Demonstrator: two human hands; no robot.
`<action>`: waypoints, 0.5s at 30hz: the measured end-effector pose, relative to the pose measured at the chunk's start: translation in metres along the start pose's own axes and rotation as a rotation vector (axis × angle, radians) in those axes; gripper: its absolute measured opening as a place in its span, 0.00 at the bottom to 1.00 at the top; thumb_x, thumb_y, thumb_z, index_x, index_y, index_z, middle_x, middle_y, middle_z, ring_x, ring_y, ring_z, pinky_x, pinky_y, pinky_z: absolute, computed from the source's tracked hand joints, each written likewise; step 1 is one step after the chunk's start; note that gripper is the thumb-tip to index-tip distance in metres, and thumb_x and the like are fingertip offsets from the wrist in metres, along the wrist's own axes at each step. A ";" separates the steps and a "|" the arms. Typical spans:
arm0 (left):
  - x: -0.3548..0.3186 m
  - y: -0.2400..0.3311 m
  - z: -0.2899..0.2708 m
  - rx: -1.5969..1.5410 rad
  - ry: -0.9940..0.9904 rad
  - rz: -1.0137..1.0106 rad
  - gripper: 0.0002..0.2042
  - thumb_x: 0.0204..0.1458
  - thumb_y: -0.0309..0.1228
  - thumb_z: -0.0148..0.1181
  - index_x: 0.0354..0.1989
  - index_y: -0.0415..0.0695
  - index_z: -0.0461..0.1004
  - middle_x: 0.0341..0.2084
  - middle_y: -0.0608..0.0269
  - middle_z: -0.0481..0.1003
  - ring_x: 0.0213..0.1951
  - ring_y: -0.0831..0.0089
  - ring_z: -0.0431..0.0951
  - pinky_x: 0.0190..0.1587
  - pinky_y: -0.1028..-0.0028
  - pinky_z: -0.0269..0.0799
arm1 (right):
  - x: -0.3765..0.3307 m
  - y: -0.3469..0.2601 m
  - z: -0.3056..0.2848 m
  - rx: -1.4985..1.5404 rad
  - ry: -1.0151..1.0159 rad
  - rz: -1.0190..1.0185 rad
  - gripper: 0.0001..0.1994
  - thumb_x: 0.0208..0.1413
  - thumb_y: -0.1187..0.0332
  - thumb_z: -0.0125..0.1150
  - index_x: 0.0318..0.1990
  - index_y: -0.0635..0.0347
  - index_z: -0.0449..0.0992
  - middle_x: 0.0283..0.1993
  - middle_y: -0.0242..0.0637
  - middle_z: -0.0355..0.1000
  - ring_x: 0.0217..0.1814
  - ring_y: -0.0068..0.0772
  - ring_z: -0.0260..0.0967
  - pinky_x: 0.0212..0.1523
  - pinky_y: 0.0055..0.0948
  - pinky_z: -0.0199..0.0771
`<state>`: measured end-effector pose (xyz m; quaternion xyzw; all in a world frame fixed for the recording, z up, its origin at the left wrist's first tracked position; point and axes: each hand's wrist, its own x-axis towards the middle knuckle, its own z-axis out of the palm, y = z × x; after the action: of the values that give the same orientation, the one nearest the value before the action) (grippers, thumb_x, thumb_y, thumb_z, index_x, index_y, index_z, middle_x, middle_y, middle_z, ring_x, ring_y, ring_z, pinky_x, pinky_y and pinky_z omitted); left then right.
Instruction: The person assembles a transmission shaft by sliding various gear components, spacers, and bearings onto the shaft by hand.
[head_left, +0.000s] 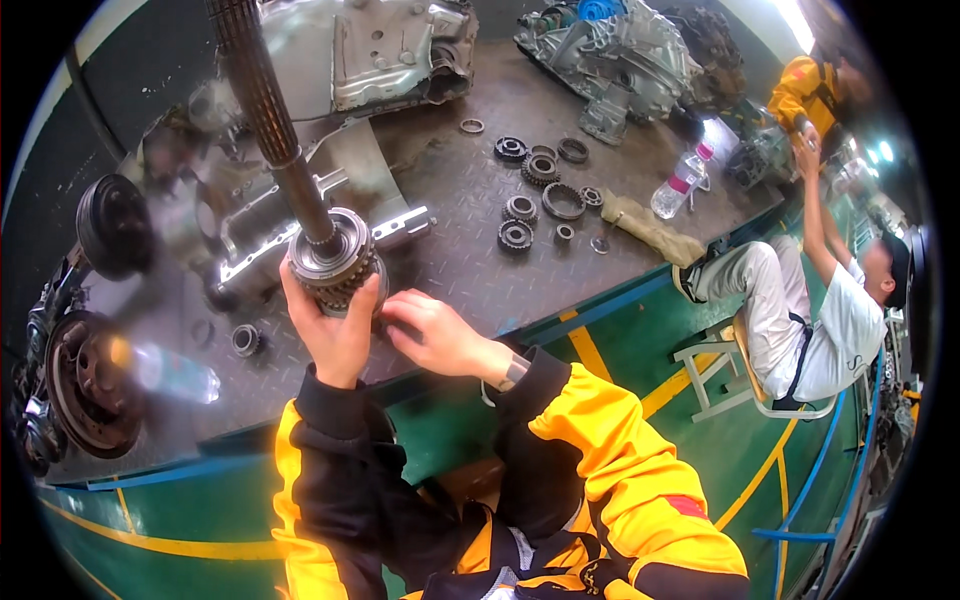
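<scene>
A long splined gear shaft (290,180) stands tilted before me, with a stack of toothed gears (335,258) at its lower end. My left hand (335,335) wraps around that stack from below, thumb on its near side. Curled in beside it, my right hand (440,335) has its fingers at the stack's lower right edge; the fingertips are partly hidden. Behind the shaft lies an open silver metal housing (265,225) on the dark steel workbench (440,270). One small loose gear (246,340) rests left of my left hand.
Several loose gears and rings (540,168) lie right of centre, beside a cloth glove (650,230) and a water bottle (682,182). Another bottle (175,372) lies near a round drum (95,385). Gearbox casings (610,70) stand behind. A seated person (820,320) reaches up at right.
</scene>
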<state>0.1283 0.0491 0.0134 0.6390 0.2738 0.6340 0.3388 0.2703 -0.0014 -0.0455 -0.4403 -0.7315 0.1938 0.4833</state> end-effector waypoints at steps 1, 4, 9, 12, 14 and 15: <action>0.000 0.000 0.000 0.001 0.004 -0.005 0.32 0.42 0.26 0.69 0.57 0.39 0.61 0.45 0.61 0.71 0.47 0.73 0.71 0.53 0.72 0.64 | 0.002 -0.001 -0.004 -0.036 -0.016 -0.008 0.13 0.50 0.75 0.59 0.46 0.63 0.74 0.43 0.46 0.73 0.47 0.51 0.70 0.47 0.39 0.73; 0.001 0.000 -0.001 -0.005 0.010 -0.008 0.32 0.42 0.27 0.70 0.57 0.39 0.61 0.46 0.61 0.70 0.48 0.73 0.70 0.53 0.73 0.64 | 0.010 0.011 -0.017 -0.082 0.070 0.053 0.09 0.49 0.74 0.58 0.39 0.60 0.77 0.36 0.44 0.76 0.40 0.49 0.74 0.42 0.38 0.75; -0.002 0.000 -0.001 -0.039 -0.008 -0.032 0.35 0.41 0.27 0.70 0.59 0.39 0.59 0.47 0.61 0.69 0.48 0.73 0.71 0.54 0.72 0.64 | 0.055 0.056 -0.098 -0.379 0.412 0.226 0.04 0.51 0.72 0.56 0.31 0.61 0.77 0.29 0.46 0.75 0.26 0.43 0.74 0.29 0.34 0.72; -0.001 0.002 0.003 -0.067 -0.009 -0.048 0.35 0.41 0.27 0.70 0.59 0.38 0.58 0.47 0.60 0.69 0.48 0.73 0.71 0.54 0.71 0.65 | 0.082 0.121 -0.157 -0.702 0.316 0.414 0.12 0.52 0.66 0.55 0.41 0.62 0.77 0.40 0.50 0.76 0.45 0.49 0.74 0.47 0.44 0.74; 0.001 0.000 0.003 -0.030 0.023 -0.014 0.36 0.40 0.26 0.70 0.59 0.38 0.58 0.46 0.60 0.69 0.48 0.73 0.71 0.54 0.71 0.65 | 0.097 0.169 -0.183 -0.927 0.160 0.531 0.17 0.50 0.63 0.59 0.46 0.63 0.75 0.51 0.49 0.70 0.56 0.52 0.64 0.56 0.45 0.68; 0.001 0.001 0.001 -0.052 0.042 -0.056 0.36 0.40 0.25 0.70 0.59 0.37 0.58 0.47 0.60 0.69 0.48 0.73 0.71 0.54 0.72 0.65 | 0.103 0.181 -0.186 -1.018 0.098 0.559 0.18 0.50 0.62 0.60 0.46 0.61 0.76 0.52 0.47 0.69 0.58 0.50 0.63 0.56 0.45 0.67</action>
<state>0.1297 0.0488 0.0150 0.6086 0.2820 0.6446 0.3669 0.5010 0.1551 -0.0332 -0.8018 -0.5655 -0.0826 0.1747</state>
